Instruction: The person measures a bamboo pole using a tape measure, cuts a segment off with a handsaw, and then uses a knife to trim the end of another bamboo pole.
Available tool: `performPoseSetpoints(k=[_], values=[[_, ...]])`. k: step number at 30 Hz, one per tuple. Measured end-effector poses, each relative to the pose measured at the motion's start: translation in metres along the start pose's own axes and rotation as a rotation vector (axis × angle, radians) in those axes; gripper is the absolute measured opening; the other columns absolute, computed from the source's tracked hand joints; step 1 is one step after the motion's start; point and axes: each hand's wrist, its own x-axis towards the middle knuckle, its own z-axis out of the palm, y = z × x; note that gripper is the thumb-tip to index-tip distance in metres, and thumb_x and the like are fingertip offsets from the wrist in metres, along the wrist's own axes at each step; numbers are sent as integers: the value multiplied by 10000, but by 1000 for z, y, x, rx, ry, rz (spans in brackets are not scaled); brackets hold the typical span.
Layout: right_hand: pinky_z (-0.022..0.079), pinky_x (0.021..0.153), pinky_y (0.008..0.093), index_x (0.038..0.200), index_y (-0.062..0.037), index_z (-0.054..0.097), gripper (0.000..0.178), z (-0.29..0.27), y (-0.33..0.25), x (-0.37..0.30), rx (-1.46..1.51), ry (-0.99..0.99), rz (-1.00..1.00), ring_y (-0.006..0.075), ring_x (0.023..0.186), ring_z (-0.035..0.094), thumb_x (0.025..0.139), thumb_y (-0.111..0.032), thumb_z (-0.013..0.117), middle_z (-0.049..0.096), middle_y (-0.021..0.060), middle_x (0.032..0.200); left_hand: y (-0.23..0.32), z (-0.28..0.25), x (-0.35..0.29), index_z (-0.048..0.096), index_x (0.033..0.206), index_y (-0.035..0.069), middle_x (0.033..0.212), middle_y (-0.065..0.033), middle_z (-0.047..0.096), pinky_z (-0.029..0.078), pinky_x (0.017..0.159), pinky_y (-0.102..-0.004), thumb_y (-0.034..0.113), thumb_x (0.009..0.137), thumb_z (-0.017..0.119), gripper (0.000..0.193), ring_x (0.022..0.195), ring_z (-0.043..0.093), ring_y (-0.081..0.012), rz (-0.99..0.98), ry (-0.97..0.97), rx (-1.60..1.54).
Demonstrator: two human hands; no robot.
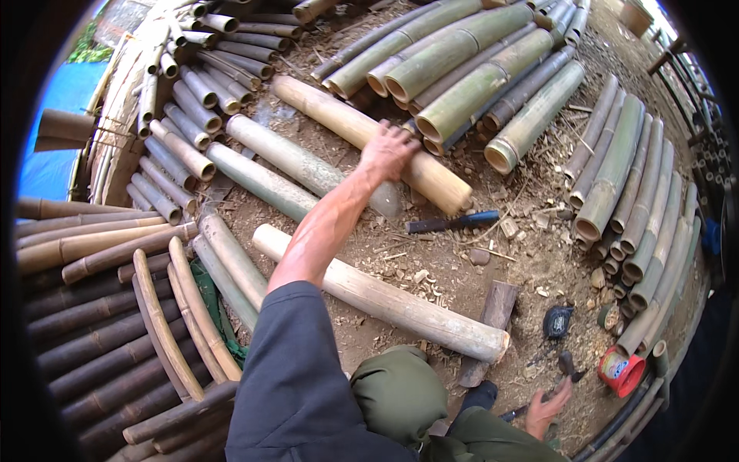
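My left hand [389,152] reaches far out and grips a tan bamboo pole [331,112] from above, near its right end. Its fingers are slightly blurred. Just beyond that end lies a dark chisel-like tool [454,222] with a blue handle. At the lower right, close to the ground, my right hand [548,410] has its fingers apart. Beside its fingertips is a small dark tool [568,363], whose shape I cannot make out. Between my hands, a pale peeled pole [408,308] lies slanting, its right end on a short dark log [493,316].
Cut bamboo lies stacked at the upper left [223,81], far side [462,58] and right [627,169]. Dark poles [108,346] fill the lower left. A red tub [620,373] and black bundle [557,322] stand right. Wood chips [427,289] litter the soil.
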Motion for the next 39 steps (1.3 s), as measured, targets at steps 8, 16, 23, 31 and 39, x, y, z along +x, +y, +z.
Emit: performPoseSetpoints(k=[8,16,23,31,39], values=[[391,1079,505,1490,28,321,1106,17,-277,115,-390,-500,-798,442,1277,473,694,-551,823,479,287,1376,155,-75,-96,565,1246,106,1127,-102,539,323,1125,-587,352,622,839,724,1114,561,-263,379,106,-300],[464,1035,446,1481,-8,329,1093,36,-214,100,-119,-800,-475,424,1199,564,571,-324,846,558,255,1311,48,-59,-196,594,1237,-1,1245,-176,563,433,1035,-479,686,795,694,824,1152,553,-291,-363,811,-632],[519,882,457,1454,-28,373,1068,33,-217,67,-269,-629,-939,374,1034,593,535,-258,868,578,199,1178,-134,-11,-331,298,1547,52,1514,-252,377,432,1016,-636,800,736,640,1155,1280,480,-487,-1285,23,-1944],[493,889,428,1463,-62,394,1116,65,-252,41,-362,-599,-1058,334,1034,565,506,-291,921,537,167,1169,-120,52,-339,725,1071,-49,1062,-162,697,521,766,-357,495,680,821,677,868,666,-249,-1500,114,-1413],[429,1006,478,1451,-90,430,1007,58,-245,49,-295,-539,-1029,339,1138,540,598,-356,895,534,154,1266,-126,74,-342,633,1295,70,1151,-107,679,520,877,-421,569,840,691,678,1006,662,-250,-1379,13,-1683]])
